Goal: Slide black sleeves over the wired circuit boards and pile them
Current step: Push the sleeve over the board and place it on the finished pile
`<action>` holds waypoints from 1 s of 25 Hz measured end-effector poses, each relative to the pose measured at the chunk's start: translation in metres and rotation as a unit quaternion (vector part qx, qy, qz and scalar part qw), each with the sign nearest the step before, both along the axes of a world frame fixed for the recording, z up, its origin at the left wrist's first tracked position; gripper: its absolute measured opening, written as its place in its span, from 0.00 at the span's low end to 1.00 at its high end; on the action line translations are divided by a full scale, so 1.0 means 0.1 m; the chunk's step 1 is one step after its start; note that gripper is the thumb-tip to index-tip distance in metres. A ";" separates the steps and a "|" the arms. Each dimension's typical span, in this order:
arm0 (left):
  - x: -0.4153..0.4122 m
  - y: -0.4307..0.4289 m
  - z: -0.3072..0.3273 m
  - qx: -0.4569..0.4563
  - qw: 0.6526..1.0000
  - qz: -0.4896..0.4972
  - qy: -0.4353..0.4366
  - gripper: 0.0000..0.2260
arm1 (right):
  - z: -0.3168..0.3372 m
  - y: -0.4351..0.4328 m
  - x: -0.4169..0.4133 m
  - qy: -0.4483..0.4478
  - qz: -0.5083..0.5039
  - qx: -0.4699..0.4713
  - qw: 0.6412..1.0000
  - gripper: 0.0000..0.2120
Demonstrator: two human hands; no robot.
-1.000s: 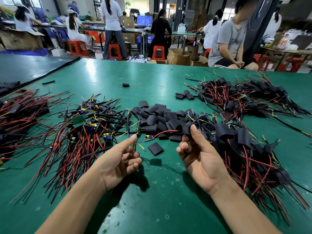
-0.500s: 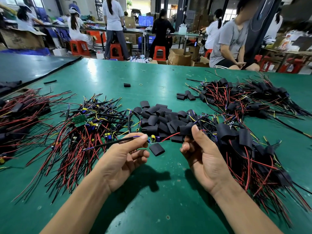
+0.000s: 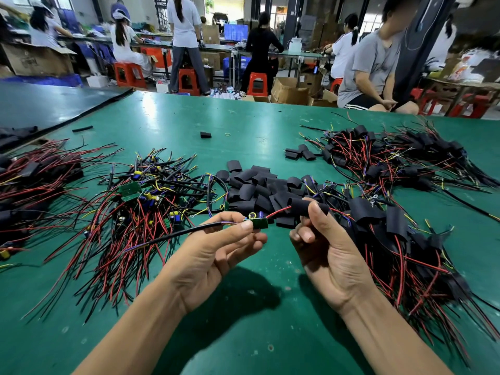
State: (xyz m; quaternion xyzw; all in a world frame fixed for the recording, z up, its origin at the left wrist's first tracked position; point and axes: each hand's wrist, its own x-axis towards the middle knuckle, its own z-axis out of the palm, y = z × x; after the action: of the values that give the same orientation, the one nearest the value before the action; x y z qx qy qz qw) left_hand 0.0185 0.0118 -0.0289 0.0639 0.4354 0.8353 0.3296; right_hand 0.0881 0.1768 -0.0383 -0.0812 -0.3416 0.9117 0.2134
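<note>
At the far left of the green table (image 3: 257, 334) a heap of red wires (image 3: 32, 180) is lying with some black covers among them. Next to it, a tangle of bare boards (image 3: 140, 201) with red, black and yellow leads is spreading toward the middle. The left hand (image 3: 216, 255) is hovering above the table, pinching a small green circuit board (image 3: 258, 222) between thumb and fingers, with the board's black cable trailing off to the left. Behind the hands a mound of loose black sleeves (image 3: 259, 190) is sitting on the table. A red wire is running from the board into one black sleeve (image 3: 303, 207), which the right hand (image 3: 330, 255) is gripping between thumb and forefinger, just beside the board and not yet over it. To the right, a pile of sleeved boards (image 3: 392, 234) is fanning out, with another pile (image 3: 392, 158) lying farther back.
</note>
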 end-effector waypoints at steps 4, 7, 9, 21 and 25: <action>-0.02 -0.01 0.03 0.029 0.999 0.013 -0.025 0.07 | 0.00 0.02 -0.01 -0.021 -0.017 -0.002 1.000 0.05; -0.03 -0.03 0.04 0.044 0.998 0.017 -0.033 0.10 | -0.02 0.02 -0.02 -0.026 -0.009 -0.029 0.999 0.12; -0.03 -0.03 0.02 0.039 0.999 0.001 -0.023 0.17 | -0.01 0.03 -0.02 -0.021 -0.004 -0.054 0.998 0.14; 0.06 0.01 0.04 0.092 0.990 0.002 -0.103 0.12 | 0.01 -0.06 0.00 -0.009 0.026 -0.122 0.992 0.07; 0.07 0.02 0.03 0.103 0.987 0.017 -0.123 0.18 | 0.02 -0.04 0.02 -0.005 0.044 -0.114 0.992 0.16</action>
State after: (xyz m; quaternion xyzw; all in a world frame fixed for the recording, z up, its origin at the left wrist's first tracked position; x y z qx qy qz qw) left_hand 0.0251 0.0135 -0.0262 -0.0131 0.3042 0.8826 0.3581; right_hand 0.0898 0.1731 -0.0363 -0.0943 -0.2395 0.9529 0.1604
